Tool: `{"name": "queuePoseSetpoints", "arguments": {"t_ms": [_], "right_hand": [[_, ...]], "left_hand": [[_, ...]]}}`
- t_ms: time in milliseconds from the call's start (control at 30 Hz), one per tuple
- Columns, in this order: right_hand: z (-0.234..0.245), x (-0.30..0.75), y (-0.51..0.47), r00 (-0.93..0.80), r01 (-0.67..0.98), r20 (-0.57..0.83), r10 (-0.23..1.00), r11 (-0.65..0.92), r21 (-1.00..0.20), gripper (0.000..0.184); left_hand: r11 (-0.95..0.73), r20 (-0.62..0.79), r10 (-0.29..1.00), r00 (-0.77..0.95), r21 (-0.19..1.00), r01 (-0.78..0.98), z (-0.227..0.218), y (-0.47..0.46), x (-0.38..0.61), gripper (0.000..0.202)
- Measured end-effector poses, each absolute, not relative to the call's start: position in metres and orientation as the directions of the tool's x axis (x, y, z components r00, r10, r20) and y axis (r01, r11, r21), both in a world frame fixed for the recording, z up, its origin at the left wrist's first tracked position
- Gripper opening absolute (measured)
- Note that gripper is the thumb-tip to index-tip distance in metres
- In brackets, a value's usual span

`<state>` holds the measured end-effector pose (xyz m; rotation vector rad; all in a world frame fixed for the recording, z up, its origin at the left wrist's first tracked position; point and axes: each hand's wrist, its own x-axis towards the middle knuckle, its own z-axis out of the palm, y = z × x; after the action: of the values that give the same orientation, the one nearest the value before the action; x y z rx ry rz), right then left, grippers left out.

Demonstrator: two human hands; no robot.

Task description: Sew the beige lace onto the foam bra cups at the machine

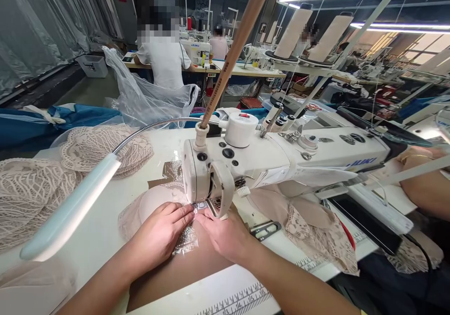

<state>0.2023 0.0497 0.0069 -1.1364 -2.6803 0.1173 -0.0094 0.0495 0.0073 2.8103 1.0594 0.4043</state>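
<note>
Left hand (164,225) on padded lace cup (149,206), right hand (225,233) beside; pinching hidden, can't tell. Looks light, soft: grip edges.

Your left hand (166,227) rests on a lace-edged cup (149,205), fingertips beside the presser foot (200,206) of the white sewing machine (262,158). Your right hand (225,234) sits opposite, fingertips near the same foot; its exact grip is unclear. A brown sheet (172,280) lies on the counter (101,221) beneath your hands. On the left side, a lit lamp (75,207) on a flexible metal neck extends near stacked lace cups (105,148). On the right side, a lace piece (309,228) lies near a flat black device (365,221). Ruler markings (246,301) line the front.
</note>
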Motion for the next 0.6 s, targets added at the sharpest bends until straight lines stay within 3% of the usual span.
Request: {"name": "queuePoseSetpoints", "arguments": {"t_ms": [233, 600], "right_hand": [[0.002, 0.2, 0.051, -0.616, 0.737, 0.258, 0.744, 0.66, -0.144, 0.036], [-0.003, 0.203, 0.055, -0.608, 0.706, 0.263, 0.749, 0.662, -0.254, 0.028]], "left_hand": [[-0.738, 0.187, 0.672, 0.716, 0.244, 0.629, 0.007, 0.064, -0.013, 0.038], [-0.726, 0.219, 0.687, 0.693, 0.267, 0.634, 0.008, 0.071, -0.015, 0.041]]}}
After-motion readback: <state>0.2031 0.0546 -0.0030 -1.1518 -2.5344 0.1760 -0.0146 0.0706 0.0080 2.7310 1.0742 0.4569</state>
